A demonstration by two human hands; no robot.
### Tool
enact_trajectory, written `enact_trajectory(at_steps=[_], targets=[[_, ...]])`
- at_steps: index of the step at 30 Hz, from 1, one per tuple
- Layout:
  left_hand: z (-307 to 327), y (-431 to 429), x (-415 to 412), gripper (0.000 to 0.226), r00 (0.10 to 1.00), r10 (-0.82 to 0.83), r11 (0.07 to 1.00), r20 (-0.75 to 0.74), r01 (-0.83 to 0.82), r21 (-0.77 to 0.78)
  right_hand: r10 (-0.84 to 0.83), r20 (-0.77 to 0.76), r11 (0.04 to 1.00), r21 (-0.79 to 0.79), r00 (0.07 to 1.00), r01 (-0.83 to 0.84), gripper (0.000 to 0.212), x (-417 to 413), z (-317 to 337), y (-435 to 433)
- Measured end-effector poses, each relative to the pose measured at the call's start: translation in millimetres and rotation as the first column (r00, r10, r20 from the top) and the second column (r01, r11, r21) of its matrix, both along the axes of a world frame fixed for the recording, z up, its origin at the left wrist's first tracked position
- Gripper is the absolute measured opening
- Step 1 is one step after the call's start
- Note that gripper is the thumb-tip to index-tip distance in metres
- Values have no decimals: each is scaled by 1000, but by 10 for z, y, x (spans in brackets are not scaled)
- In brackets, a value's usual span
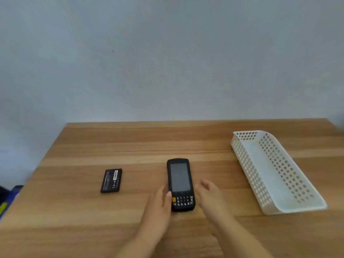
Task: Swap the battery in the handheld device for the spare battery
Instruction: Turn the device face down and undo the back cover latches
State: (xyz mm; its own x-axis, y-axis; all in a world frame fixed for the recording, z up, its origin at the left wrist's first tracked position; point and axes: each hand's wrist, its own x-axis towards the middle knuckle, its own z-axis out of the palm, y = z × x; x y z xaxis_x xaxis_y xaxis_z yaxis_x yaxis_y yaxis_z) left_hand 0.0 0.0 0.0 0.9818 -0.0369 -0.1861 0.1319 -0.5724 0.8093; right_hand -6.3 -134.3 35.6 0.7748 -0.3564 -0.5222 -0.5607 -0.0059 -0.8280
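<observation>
A black handheld device [180,183] lies face up in the middle of the wooden table [130,146], screen toward the far side and keypad toward me. My left hand [158,207] rests against its lower left edge, thumb touching beside the keypad. My right hand [210,196] hovers just right of the keypad end, fingers apart, holding nothing. The device stays flat on the table. The spare battery [111,181], a flat black slab with a label, lies on the table to the left of the device, apart from both hands.
A white perforated plastic basket [247,170] stands at the right, its inside bare. The table's left edge runs diagonally past the battery, with dark and blue items [7,198] beyond it. A pale wall rises behind the table.
</observation>
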Motion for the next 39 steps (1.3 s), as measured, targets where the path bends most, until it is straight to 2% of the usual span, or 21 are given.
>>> enact_trajectory(at_steps=[3, 6, 8, 11, 13, 14, 16, 17, 19, 20, 22, 23, 24, 26, 28, 31, 33, 35, 36, 38, 39], targets=[[-220, -92, -13, 41, 999, 17, 1000, 46, -16, -21, 14, -10, 988, -151, 1000, -16, 48, 35, -243, 150], [-319, -163, -10, 45, 999, 32, 998, -7, -33, -47, -19, -2, 988, -155, 1000, 19, 31, 57, -338, 288], [-343, -146, 32, 45, 997, 78, 991, -21, -80, -105, -36, 3, 996, -84, 999, 36, 19, 87, -331, 314], [-329, -135, 44, 37, 990, 82, 961, -114, -109, -256, -93, 79, 987, 137, 993, 82, 24, 73, -286, 335], [-230, -190, 7, 24, 972, -7, 893, -235, -100, -439, -100, 165, 976, 206, 981, 65, 31, 36, -213, 354], [-178, -208, -4, 20, 962, -67, 852, -264, -82, -517, -55, 214, 987, 161, 975, 21, 35, 20, -188, 356], [-67, -225, -13, 21, 963, -146, 825, -226, -7, -565, 72, 290, 997, -52, 954, -59, 45, -18, -152, 375], [-20, -194, -13, 23, 964, -180, 817, -194, 37, -575, 120, 291, 984, -165, 949, -74, 48, -41, -154, 396], [12, -130, 5, 28, 969, -159, 818, -187, 24, -575, 218, 226, 938, -319, 949, -139, 53, -84, -219, 466], [-25, -82, -1, 31, 978, -146, 862, -149, 52, -505, 265, 201, 909, -379, 943, -175, 54, -119, -255, 521], [-232, 83, -22, 32, 990, -137, 954, 21, 138, -268, 344, 189, 816, -544, 920, -194, 54, -191, -400, 595], [-314, 176, -30, 32, 986, -135, 974, 100, 151, -168, 392, 182, 742, -642, 902, -193, 55, -207, -488, 606], [-386, 263, -24, 38, 979, -141, 984, 147, 155, -85, 435, 138, 699, -675, 890, -237, 56, -219, -565, 612], [-449, 366, -1, 55, 955, -198, 980, 220, 192, 50, 400, 84, 600, -777, 913, -191, 71, -166, -712, 540], [-497, 447, 27, 63, 904, -343, 935, 254, 304, 180, 437, 74, 576, -789, 896, -216, 84, -186, -783, 599], [-496, 543, 100, 74, 824, -505, 828, 255, 380, 411, 474, 21, 629, -708, 880, -322, 78, -206, -667, 581], [-458, 589, 118, 77, 778, -609, 707, 157, 442, 552, 493, 53, 690, -632, 868, -353, 70, -215, -602, 422], [-463, 596, 127, 85, 760, -643, 629, 94, 454, 631, 529, 95, 687, -632, 843, -360, 58, -204, -574, 151], [-460, 586, 130, 91, 761, -645, 611, 71, 458, 646, 572, 77, 653, -646, 817, -396, 60, -192, -579, 55], [-480, 568, 135, 97, 768, -638, 590, 62, 435, 680, 670, 33, 563, -674, 742, -478, 85, -193, -602, -42], [-483, 561, 148, 96, 772, -634, 580, 58, 425, 695, 691, 17, 547, -667, 723, -506, 99, -204, -657, -48]])
